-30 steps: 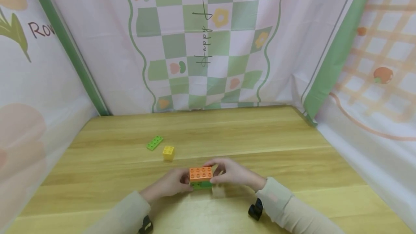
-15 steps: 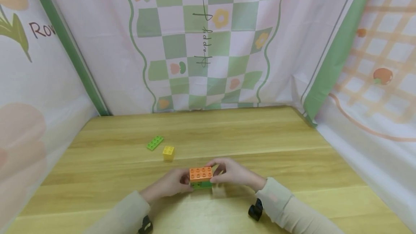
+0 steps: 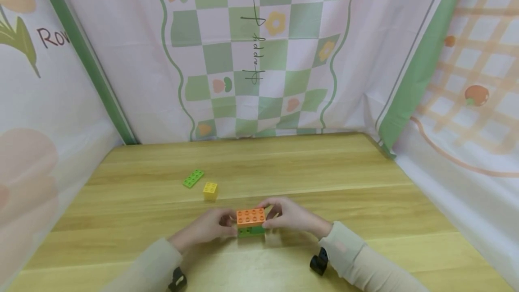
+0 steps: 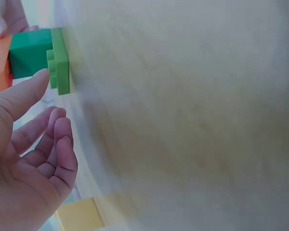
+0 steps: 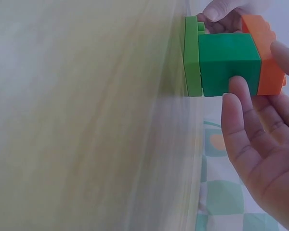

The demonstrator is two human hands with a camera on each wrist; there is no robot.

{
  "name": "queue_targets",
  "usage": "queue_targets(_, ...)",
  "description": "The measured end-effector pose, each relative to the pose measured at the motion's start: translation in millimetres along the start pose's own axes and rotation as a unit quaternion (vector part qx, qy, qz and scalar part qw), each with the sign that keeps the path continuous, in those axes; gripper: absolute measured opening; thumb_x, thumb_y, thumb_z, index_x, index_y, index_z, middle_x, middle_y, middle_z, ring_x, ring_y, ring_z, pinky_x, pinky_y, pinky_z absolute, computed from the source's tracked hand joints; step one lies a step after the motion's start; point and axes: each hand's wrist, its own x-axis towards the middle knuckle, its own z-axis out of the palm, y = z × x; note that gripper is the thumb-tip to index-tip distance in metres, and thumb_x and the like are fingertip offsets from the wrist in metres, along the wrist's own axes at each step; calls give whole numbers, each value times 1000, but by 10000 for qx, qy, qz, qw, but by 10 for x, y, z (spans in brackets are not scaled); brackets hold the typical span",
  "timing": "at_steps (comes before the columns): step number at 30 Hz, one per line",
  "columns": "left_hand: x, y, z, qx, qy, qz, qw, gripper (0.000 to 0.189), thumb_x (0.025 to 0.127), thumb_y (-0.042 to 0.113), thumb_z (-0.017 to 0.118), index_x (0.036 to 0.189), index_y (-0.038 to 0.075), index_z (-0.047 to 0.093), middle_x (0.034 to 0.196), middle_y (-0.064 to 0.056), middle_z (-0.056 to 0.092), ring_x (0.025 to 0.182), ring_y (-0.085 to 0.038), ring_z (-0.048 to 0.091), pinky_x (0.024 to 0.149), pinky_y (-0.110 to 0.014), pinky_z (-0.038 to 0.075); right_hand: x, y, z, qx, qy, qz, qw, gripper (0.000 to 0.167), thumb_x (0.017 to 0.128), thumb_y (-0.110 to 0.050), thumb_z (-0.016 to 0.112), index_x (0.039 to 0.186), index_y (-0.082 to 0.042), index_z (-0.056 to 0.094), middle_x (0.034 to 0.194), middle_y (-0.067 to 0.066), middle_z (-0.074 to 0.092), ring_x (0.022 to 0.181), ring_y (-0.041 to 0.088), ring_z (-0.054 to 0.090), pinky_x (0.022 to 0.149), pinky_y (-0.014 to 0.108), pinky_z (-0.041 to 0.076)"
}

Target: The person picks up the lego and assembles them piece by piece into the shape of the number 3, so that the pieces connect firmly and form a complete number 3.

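A small block stack stands on the wooden table point(image 3: 316, 166) between my hands. Its orange eight-stud brick point(image 3: 250, 216) tops a dark green brick point(image 5: 221, 55), which sits on one end of a light green plate point(image 5: 192, 57); bare studs of the plate show on the left. My right hand point(image 3: 292, 213) holds the orange brick from the right, thumb near and fingers behind; in the right wrist view a fingertip overlaps the dark green brick. My left hand point(image 3: 204, 226) lies just left of the stack, fingers loosely bent around nothing, thumb tip near the plate's studs.
Behind the left hand stands a yellow four-stud brick point(image 3: 210, 191). Farther back to its left lies another light green plate point(image 3: 193, 178), flat on the table. Printed curtains point(image 3: 251, 102) rise along the table's back and sides.
My left hand has let go of the stack and drawn slightly left, baring the plate's left end. The right hand and stack have stayed in place.
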Motion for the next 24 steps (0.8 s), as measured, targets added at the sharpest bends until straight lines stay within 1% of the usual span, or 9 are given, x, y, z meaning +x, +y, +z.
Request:
queue_targets(5,6,-23,-55,194,195,173,9995,33,81,18,69,108,4,59,83,2,55,76,-14,52,65,-29,47,-6,-16,1,27,-1,7,10000,39,83,-11,69,119,-5,57,104,11,59,80,22,61,66,31,51)
queue_targets(9,6,-35,-104,208,269,290,9990,35,82,18,69,110,2,59,84,1,56,76,-15,53,63,-29,47,-12,-24,-2,56,-13,47,10000,39,83,-12,69,119,-6,57,104,11,59,81,22,61,66,31,51)
queue_targets(12,6,-46,-144,192,385,354,9984,37,83,18,67,114,-1,57,88,-2,56,78,-16,52,64,-29,47,-12,-24,-6,59,-15,46,10000,39,83,-13,69,120,-6,57,106,10,58,82,22,61,67,32,51)
queue_targets(18,14,-58,-234,209,892,438,9948,40,83,19,68,117,0,56,98,-11,57,80,-17,51,66,-30,46,-6,-9,-9,-36,-9,-12,10000,40,83,-15,69,121,-6,57,111,6,56,83,21,61,69,31,50)
queue_targets(24,14,-76,-321,171,1340,639,9888,44,81,16,71,119,1,55,104,-15,55,82,-20,53,69,-31,47,-3,-6,-5,-75,2,-25,10000,40,83,-14,69,120,-5,57,109,8,57,83,21,61,68,31,50)
